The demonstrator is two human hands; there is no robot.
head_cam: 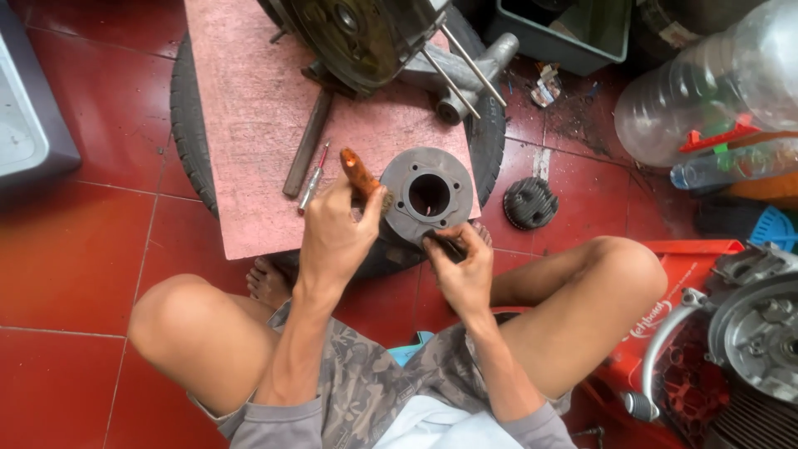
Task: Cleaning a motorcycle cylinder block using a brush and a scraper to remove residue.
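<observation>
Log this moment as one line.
left hand: holds orange-handled tool | right hand: steadies grey cylinder | pink board on tyre

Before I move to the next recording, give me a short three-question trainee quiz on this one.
1. True or false: the left hand grips an orange-handled tool against the grey engine cylinder.
2. The cylinder rests on: A) a pink board laid over a tyre; B) the red tiled floor; C) the person's lap.
3. What lies on the board just left of the orange handle?

Key: 1 true. 2 A. 3 A slim screwdriver with a red and clear handle, beside a dark metal bar. The right hand steadies the cylinder's near edge.
</observation>
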